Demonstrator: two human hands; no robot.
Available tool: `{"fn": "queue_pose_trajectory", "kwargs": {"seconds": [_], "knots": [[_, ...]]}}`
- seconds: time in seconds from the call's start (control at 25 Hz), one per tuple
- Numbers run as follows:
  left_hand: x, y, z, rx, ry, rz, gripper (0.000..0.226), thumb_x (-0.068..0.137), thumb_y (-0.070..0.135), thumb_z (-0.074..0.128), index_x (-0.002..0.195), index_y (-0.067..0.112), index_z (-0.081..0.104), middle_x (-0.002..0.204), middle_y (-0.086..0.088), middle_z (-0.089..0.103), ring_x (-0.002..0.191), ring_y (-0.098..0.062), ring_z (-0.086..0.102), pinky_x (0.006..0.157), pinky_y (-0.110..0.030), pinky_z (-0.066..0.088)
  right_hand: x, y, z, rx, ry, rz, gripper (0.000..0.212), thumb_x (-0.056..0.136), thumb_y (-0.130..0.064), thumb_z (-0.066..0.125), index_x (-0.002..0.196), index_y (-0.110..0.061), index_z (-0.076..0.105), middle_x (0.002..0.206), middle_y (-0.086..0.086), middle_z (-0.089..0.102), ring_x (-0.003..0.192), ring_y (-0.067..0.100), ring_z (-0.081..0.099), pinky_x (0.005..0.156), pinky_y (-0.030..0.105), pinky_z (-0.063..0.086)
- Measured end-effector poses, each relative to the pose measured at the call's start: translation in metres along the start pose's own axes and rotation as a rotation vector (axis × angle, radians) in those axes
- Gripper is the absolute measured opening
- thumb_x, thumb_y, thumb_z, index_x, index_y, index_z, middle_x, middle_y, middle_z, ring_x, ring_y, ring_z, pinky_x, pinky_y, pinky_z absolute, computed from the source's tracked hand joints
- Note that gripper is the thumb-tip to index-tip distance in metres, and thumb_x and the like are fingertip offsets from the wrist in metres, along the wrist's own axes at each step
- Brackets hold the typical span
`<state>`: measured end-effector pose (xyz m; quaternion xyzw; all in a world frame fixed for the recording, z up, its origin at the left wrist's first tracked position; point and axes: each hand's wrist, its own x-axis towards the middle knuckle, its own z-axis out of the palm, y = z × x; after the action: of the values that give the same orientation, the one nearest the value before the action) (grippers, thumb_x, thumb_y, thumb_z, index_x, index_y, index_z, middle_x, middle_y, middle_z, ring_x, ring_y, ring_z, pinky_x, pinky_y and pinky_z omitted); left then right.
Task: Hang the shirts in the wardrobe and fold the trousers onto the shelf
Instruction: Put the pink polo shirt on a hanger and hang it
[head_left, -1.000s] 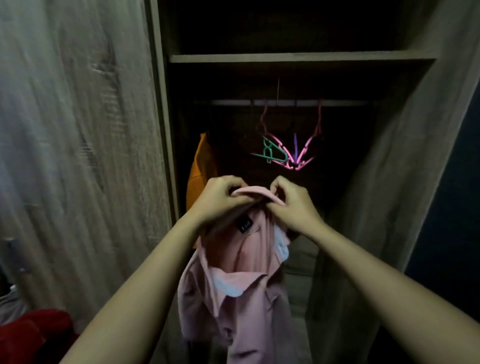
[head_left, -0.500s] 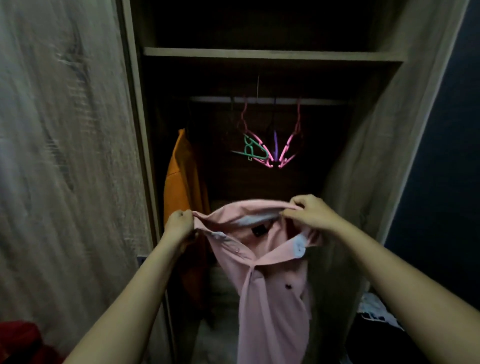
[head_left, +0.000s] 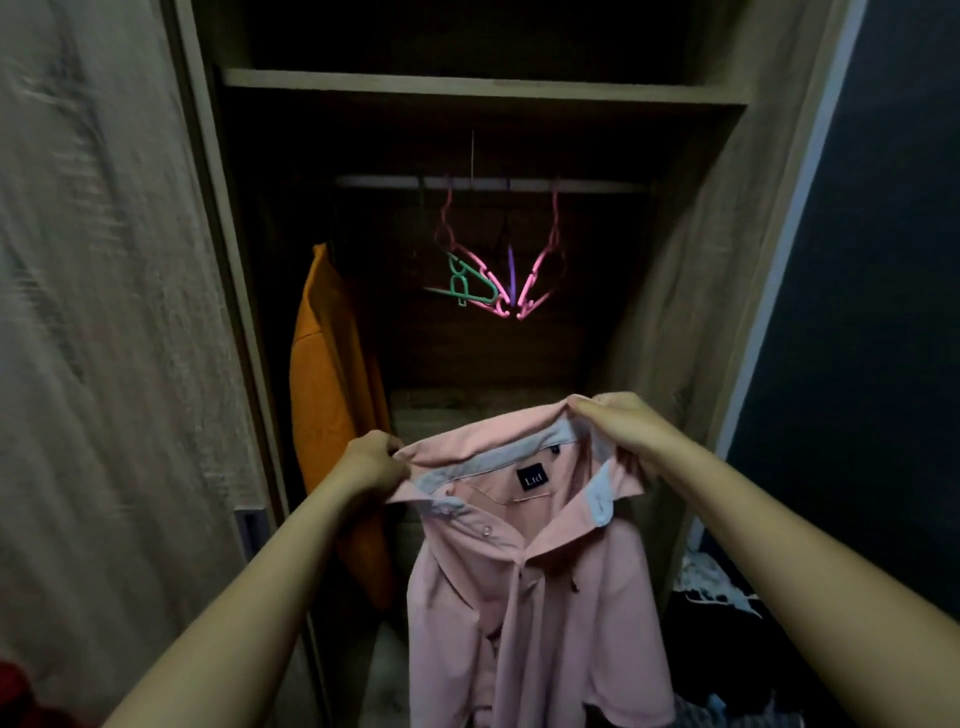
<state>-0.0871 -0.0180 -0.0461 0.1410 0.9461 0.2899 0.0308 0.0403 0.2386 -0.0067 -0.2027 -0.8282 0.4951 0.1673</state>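
A pink collared shirt (head_left: 524, 587) with a black neck label hangs in front of the open wardrobe. My left hand (head_left: 371, 462) grips the left end of its collar and my right hand (head_left: 621, 423) grips the right end, so the collar is stretched wide between them. Above, empty pink, green and purple hangers (head_left: 493, 280) dangle from the rail (head_left: 597, 185). An orange shirt (head_left: 327, 395) hangs at the left inside the wardrobe.
A wooden shelf (head_left: 483, 91) spans the wardrobe above the rail. The wardrobe door (head_left: 104, 338) stands at the left, the side panel (head_left: 727, 270) at the right. Dark and white clothes (head_left: 722, 592) lie low right; something red (head_left: 15, 691) shows bottom left.
My hands have moved apart from the middle of the collar to its two ends, spreading the shirt open. The view has shifted, showing more of the wardrobe interior.
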Motion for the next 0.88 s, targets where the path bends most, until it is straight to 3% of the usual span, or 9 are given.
{"fn": "queue_pose_trajectory", "kwargs": {"seconds": [0.08, 0.2, 0.32, 0.36, 0.44, 0.48, 0.56, 0.72, 0.88], "knots": [[-0.004, 0.006, 0.013, -0.091, -0.050, -0.007, 0.024, 0.086, 0.027, 0.066, 0.101, 0.010, 0.071, 0.102, -0.011, 0.069, 0.092, -0.021, 0.062, 0.069, -0.025, 0.041, -0.004, -0.004, 0.001, -0.016, 0.025, 0.013, 0.040, 0.089, -0.045, 0.055, 0.067, -0.013, 0.059, 0.066, 0.009, 0.056, 0.064, 0.018, 0.052, 0.061, 0.029, 0.037], [-0.010, 0.006, 0.036, 0.002, -0.146, 0.025, 0.025, 0.086, 0.041, 0.064, 0.080, 0.018, 0.071, 0.088, -0.007, 0.070, 0.076, -0.016, 0.061, 0.060, -0.024, 0.041, -0.009, -0.009, -0.004, 0.143, -0.036, 0.073, 0.035, 0.088, -0.042, 0.058, 0.078, -0.010, 0.067, 0.080, 0.016, 0.066, 0.074, 0.025, 0.061, 0.077, 0.036, 0.050], [-0.004, 0.003, 0.042, 0.036, 0.021, -0.039, 0.028, 0.095, 0.037, 0.050, 0.089, 0.017, 0.069, 0.094, -0.009, 0.066, 0.090, -0.027, 0.063, 0.068, -0.028, 0.042, -0.011, -0.009, -0.014, 0.319, -0.145, 0.171, 0.026, 0.089, -0.033, 0.059, 0.082, -0.009, 0.066, 0.078, 0.015, 0.067, 0.067, 0.024, 0.063, 0.072, 0.036, 0.054], [-0.002, 0.003, 0.040, -0.082, 0.059, -0.081, 0.030, 0.096, 0.032, 0.048, 0.088, 0.011, 0.067, 0.090, -0.011, 0.063, 0.087, -0.030, 0.063, 0.068, -0.030, 0.042, -0.011, -0.005, -0.016, 0.323, -0.185, 0.188, 0.024, 0.092, -0.029, 0.056, 0.082, -0.009, 0.064, 0.075, 0.014, 0.065, 0.064, 0.022, 0.062, 0.066, 0.033, 0.053], [0.002, 0.006, 0.040, -0.692, 0.030, -0.253, 0.028, 0.098, 0.018, 0.048, 0.077, 0.003, 0.061, 0.075, -0.017, 0.062, 0.061, -0.026, 0.064, 0.058, -0.032, 0.049, -0.012, 0.010, -0.014, 0.269, -0.241, 0.206, 0.024, 0.097, -0.026, 0.048, 0.080, -0.013, 0.059, 0.076, 0.011, 0.060, 0.066, 0.020, 0.057, 0.068, 0.033, 0.048], [-0.001, 0.010, 0.040, -1.061, -0.065, -0.388, 0.025, 0.098, 0.011, 0.047, 0.076, 0.002, 0.057, 0.064, -0.018, 0.063, 0.046, -0.023, 0.063, 0.049, -0.031, 0.052, -0.013, 0.019, -0.012, 0.249, -0.255, 0.235, 0.025, 0.098, -0.027, 0.044, 0.081, -0.015, 0.058, 0.080, 0.012, 0.059, 0.071, 0.021, 0.056, 0.073, 0.035, 0.047], [-0.010, 0.009, 0.038, -1.452, -0.268, -0.548, 0.021, 0.097, 0.004, 0.043, 0.081, -0.001, 0.055, 0.050, -0.018, 0.063, 0.036, -0.022, 0.061, 0.037, -0.035, 0.050, -0.018, 0.034, -0.013, 0.298, -0.247, 0.363, 0.024, 0.098, -0.032, 0.044, 0.085, -0.018, 0.059, 0.084, 0.010, 0.062, 0.076, 0.021, 0.058, 0.075, 0.034, 0.050], [-0.011, -0.009, 0.020, -1.461, -0.533, -0.440, 0.021, 0.086, 0.008, 0.054, 0.078, -0.006, 0.069, 0.069, -0.022, 0.069, 0.056, -0.029, 0.069, 0.046, -0.041, 0.057, -0.015, 0.040, -0.035, 0.658, -0.163, 0.549, 0.030, 0.093, -0.027, 0.048, 0.078, -0.005, 0.061, 0.067, 0.013, 0.065, 0.055, 0.023, 0.065, 0.052, 0.034, 0.057], [-0.007, -0.011, 0.014, -1.439, -0.504, -0.234, 0.021, 0.084, 0.012, 0.058, 0.105, 0.011, 0.063, 0.085, -0.016, 0.070, 0.079, -0.025, 0.063, 0.069, -0.034, 0.058, -0.007, 0.022, -0.039, 0.813, -0.150, 0.446, 0.026, 0.095, -0.018, 0.041, 0.076, -0.005, 0.055, 0.071, 0.015, 0.059, 0.066, 0.025, 0.059, 0.063, 0.033, 0.055]]}}
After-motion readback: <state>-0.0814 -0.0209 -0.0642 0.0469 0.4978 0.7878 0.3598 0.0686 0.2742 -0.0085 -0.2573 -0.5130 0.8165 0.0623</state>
